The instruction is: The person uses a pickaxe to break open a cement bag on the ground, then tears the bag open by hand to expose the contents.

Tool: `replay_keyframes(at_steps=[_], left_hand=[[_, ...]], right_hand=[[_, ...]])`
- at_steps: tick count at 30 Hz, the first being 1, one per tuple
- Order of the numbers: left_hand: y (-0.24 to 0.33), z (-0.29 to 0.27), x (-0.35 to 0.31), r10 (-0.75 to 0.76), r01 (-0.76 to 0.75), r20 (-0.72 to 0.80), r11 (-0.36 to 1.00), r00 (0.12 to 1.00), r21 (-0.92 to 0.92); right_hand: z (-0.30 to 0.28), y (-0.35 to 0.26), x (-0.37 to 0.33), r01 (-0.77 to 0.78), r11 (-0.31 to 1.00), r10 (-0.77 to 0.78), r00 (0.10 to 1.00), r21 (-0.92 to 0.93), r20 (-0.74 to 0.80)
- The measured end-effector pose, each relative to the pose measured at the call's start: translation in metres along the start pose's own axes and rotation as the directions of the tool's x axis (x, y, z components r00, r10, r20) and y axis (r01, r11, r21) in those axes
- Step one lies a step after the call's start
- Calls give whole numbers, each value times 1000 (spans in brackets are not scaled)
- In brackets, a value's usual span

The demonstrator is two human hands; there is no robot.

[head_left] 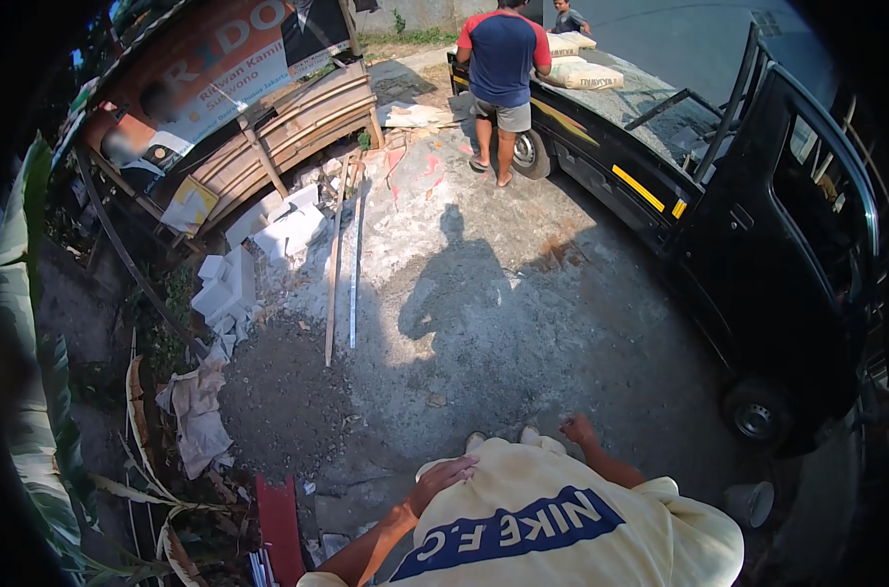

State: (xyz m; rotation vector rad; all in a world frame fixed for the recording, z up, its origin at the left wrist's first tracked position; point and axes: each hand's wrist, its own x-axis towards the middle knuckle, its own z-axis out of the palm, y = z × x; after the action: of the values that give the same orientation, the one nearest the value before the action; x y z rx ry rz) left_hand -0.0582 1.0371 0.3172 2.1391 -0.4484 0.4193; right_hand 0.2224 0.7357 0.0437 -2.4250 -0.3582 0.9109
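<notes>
My left hand rests against the front of my pale yellow shirt, its fingers stretched out and nothing in it. Off to the other side, my right hand hangs over the ground with its fingers loosely apart; no object shows in it. Below my hands, the tips of my shoes stand on the rough grey ground.
A black truck stands on the right, carrying grey gravel and several sacks. A person is beside its bed; another person stands beyond. Long strips, white blocks and a gravel pile lie left. A bucket is lower right.
</notes>
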Motion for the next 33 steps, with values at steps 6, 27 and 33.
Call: replay_keyframes(at_steps=[6, 27, 33], left_hand=[[0, -9, 2, -7, 5, 46, 999, 999, 50], [-281, 24, -8, -977, 962, 198, 125, 78, 241], [-307, 29, 5, -981, 865, 192, 129, 39, 485]], right_hand=[[-8, -1, -3, -4, 999, 4, 1000, 41, -5], [-29, -10, -33, -46, 995, 58, 989, 88, -138], [-30, -20, -49, -202, 969, 212, 975, 140, -60]])
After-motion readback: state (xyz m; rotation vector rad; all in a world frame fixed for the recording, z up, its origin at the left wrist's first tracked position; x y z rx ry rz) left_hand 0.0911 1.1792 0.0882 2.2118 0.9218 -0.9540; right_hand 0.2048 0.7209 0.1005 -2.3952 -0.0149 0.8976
